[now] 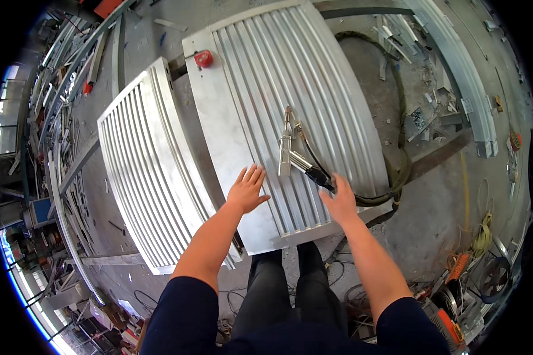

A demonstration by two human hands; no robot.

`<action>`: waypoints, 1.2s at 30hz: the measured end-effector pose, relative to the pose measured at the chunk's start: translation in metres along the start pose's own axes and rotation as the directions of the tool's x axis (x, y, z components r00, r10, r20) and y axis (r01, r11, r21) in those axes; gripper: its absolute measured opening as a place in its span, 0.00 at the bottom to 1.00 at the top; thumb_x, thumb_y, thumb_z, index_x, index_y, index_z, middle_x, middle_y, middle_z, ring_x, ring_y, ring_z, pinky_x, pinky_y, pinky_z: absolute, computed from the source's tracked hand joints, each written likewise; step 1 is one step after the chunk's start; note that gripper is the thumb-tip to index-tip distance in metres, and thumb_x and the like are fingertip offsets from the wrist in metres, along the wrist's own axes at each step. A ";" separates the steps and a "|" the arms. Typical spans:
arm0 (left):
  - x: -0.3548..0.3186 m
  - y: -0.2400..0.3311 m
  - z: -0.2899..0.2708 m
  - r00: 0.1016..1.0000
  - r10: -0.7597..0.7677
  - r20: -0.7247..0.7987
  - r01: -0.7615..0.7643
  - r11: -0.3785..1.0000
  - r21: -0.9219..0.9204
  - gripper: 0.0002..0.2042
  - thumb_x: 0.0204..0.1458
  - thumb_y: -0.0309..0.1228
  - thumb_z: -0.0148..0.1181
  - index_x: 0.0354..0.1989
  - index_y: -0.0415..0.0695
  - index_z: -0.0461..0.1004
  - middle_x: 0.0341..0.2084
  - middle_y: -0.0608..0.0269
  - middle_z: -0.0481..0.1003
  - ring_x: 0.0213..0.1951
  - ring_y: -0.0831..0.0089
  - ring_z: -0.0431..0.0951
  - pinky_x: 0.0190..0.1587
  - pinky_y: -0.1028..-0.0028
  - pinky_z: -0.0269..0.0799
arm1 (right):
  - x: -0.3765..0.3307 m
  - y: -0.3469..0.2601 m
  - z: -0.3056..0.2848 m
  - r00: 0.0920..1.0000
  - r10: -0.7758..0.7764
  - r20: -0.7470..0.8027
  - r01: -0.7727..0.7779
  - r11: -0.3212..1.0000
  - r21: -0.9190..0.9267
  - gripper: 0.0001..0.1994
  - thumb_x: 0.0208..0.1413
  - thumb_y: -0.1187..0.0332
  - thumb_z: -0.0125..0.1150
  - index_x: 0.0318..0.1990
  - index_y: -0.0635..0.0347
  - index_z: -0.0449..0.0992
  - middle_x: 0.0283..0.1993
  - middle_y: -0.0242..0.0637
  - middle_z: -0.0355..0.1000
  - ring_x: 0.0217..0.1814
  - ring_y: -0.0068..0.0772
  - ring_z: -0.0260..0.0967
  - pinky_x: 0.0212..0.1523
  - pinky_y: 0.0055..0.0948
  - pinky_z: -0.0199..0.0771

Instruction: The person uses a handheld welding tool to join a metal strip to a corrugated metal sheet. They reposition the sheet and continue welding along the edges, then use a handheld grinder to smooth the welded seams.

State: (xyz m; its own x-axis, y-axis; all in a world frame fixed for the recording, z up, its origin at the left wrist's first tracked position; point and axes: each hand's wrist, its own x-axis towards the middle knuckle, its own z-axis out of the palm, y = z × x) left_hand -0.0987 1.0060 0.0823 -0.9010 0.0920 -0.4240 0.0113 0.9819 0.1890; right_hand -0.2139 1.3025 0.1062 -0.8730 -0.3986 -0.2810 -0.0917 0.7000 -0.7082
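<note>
in the head view, the left hand (247,189) lies flat and open, fingers spread, on the near part of a slatted metal panel (290,112), gripping nothing. the right hand (339,200) is also open and holds nothing; it hovers at or just over the panel's near right side, its fingertips just beside the dark rear end of a handheld torch-like tool (290,152), and whether it actually touches the tool cannot be told. the tool lies loose on the slats between the two hands, its thin nozzle pointing away from the person, and a thick dark hose (397,148) runs from its back end off the panel's right edge and loops round on the floor. a second slatted panel (139,171) lies just beside the first on the left, and a small red round object (204,58) sits on the flat margin at the first panel's far left corner. judging by this, the tool is set down rather than in use, so no work on the slats is under way right now; no seams or marks can be made out, so how much of the panel is finished cannot be told. metal offcuts (417,118) and strips litter the concrete floor around.
</note>
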 end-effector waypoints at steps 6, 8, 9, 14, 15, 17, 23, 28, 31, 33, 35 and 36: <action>0.073 -0.043 0.049 0.939 0.279 -0.202 -0.283 0.959 0.010 0.34 0.53 0.54 0.57 0.62 0.41 0.65 0.61 0.58 0.63 0.70 0.62 0.53 0.73 0.60 0.44 | 0.072 -0.013 0.060 0.973 -0.169 0.158 0.213 0.919 -0.332 0.30 0.49 0.66 0.65 0.61 0.64 0.64 0.55 0.46 0.68 0.58 0.48 0.65 0.59 0.41 0.63; 0.074 -0.052 0.046 0.891 0.349 -0.291 -0.363 0.932 0.007 0.32 0.46 0.52 0.64 0.55 0.42 0.72 0.56 0.58 0.68 0.67 0.59 0.59 0.72 0.57 0.48 | 0.079 -0.017 0.067 0.964 -0.170 0.204 0.246 0.862 -0.443 0.30 0.49 0.66 0.66 0.61 0.63 0.64 0.53 0.44 0.68 0.57 0.44 0.66 0.58 0.40 0.62; 0.074 -0.054 0.047 0.880 0.348 -0.322 -0.370 0.929 -0.008 0.31 0.45 0.51 0.65 0.54 0.42 0.72 0.55 0.58 0.69 0.65 0.59 0.61 0.71 0.56 0.50 | 0.081 -0.020 0.069 0.961 -0.164 0.223 0.257 0.829 -0.497 0.30 0.49 0.66 0.66 0.61 0.62 0.64 0.52 0.43 0.69 0.56 0.42 0.66 0.57 0.39 0.62; 0.077 -0.058 0.049 0.853 0.324 -0.408 -0.376 0.925 -0.050 0.19 0.41 0.41 0.68 0.39 0.46 0.75 0.44 0.62 0.72 0.55 0.62 0.70 0.68 0.57 0.57 | 0.105 -0.026 0.080 0.925 -0.134 0.355 0.324 0.768 -0.552 0.33 0.48 0.64 0.67 0.63 0.61 0.63 0.43 0.40 0.69 0.48 0.38 0.69 0.49 0.37 0.66; 0.079 -0.059 0.050 0.854 0.332 -0.401 -0.380 0.924 -0.044 0.16 0.41 0.40 0.67 0.36 0.46 0.75 0.42 0.63 0.72 0.54 0.63 0.70 0.68 0.58 0.58 | 0.109 -0.026 0.081 0.913 -0.117 0.391 0.338 0.756 -0.561 0.34 0.48 0.63 0.67 0.63 0.61 0.63 0.42 0.40 0.69 0.47 0.39 0.69 0.49 0.37 0.67; 0.080 -0.058 0.049 0.829 0.320 -0.458 -0.391 0.918 -0.067 0.11 0.42 0.38 0.66 0.29 0.47 0.74 0.36 0.63 0.72 0.51 0.63 0.72 0.66 0.59 0.61 | 0.112 -0.029 0.075 0.897 -0.115 0.427 0.364 0.742 -0.564 0.34 0.47 0.62 0.67 0.63 0.61 0.63 0.41 0.40 0.68 0.45 0.39 0.69 0.47 0.37 0.67; 0.078 -0.062 0.043 0.815 0.308 -0.492 -0.418 0.899 -0.129 0.07 0.43 0.34 0.65 0.25 0.46 0.73 0.33 0.63 0.72 0.48 0.64 0.73 0.64 0.62 0.63 | 0.076 -0.097 -0.002 0.845 -0.435 0.310 0.534 0.720 -0.443 0.31 0.46 0.62 0.63 0.58 0.64 0.67 0.33 0.38 0.69 0.33 0.42 0.69 0.38 0.37 0.67; 0.084 -0.056 0.051 0.835 0.270 -0.481 -0.376 0.917 -0.138 0.06 0.45 0.34 0.63 0.26 0.47 0.73 0.34 0.65 0.72 0.48 0.67 0.72 0.65 0.63 0.63 | 0.062 -0.120 -0.045 0.849 -0.303 0.434 0.482 0.781 -0.398 0.28 0.44 0.61 0.63 0.54 0.64 0.69 0.29 0.38 0.71 0.28 0.41 0.71 0.32 0.35 0.68; 0.082 -0.057 0.047 0.834 0.243 -0.496 -0.361 0.920 -0.155 0.06 0.45 0.34 0.62 0.26 0.47 0.73 0.35 0.66 0.72 0.47 0.67 0.72 0.65 0.64 0.62 | 0.063 -0.165 -0.069 0.826 -0.170 0.538 0.404 0.843 -0.354 0.26 0.45 0.61 0.63 0.52 0.63 0.70 0.31 0.39 0.74 0.30 0.42 0.75 0.30 0.38 0.72; 0.081 -0.057 0.044 0.838 0.246 -0.487 -0.345 0.930 -0.124 0.06 0.46 0.34 0.62 0.27 0.47 0.73 0.35 0.66 0.72 0.47 0.67 0.72 0.65 0.64 0.62 | 0.067 -0.191 -0.080 0.805 -0.119 0.581 0.312 0.918 -0.244 0.25 0.47 0.60 0.64 0.51 0.63 0.70 0.34 0.41 0.75 0.31 0.43 0.76 0.30 0.39 0.74; 0.077 -0.059 0.057 0.866 0.230 -0.444 -0.322 0.936 -0.143 0.06 0.47 0.35 0.61 0.27 0.47 0.73 0.35 0.65 0.73 0.46 0.66 0.73 0.65 0.63 0.62 | 0.081 -0.208 -0.073 0.808 -0.373 0.457 0.367 0.924 0.106 0.20 0.56 0.58 0.65 0.49 0.61 0.72 0.33 0.41 0.76 0.29 0.39 0.77 0.28 0.34 0.75; 0.073 -0.061 0.064 0.906 0.198 -0.374 -0.283 0.941 -0.187 0.06 0.47 0.35 0.61 0.28 0.48 0.73 0.35 0.65 0.73 0.45 0.66 0.73 0.65 0.63 0.61 | 0.087 -0.223 -0.064 0.887 -0.149 0.436 -0.043 0.915 0.401 0.19 0.58 0.57 0.63 0.48 0.61 0.72 0.34 0.40 0.76 0.28 0.36 0.76 0.27 0.32 0.75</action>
State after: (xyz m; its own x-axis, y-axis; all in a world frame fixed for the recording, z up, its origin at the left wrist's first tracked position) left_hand -0.1378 0.9632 -0.0172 -0.9762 0.2163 -0.0159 0.1845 0.8667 0.4634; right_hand -0.3003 1.1498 0.2811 -0.5522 -0.7166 -0.4261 0.1461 0.4200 -0.8957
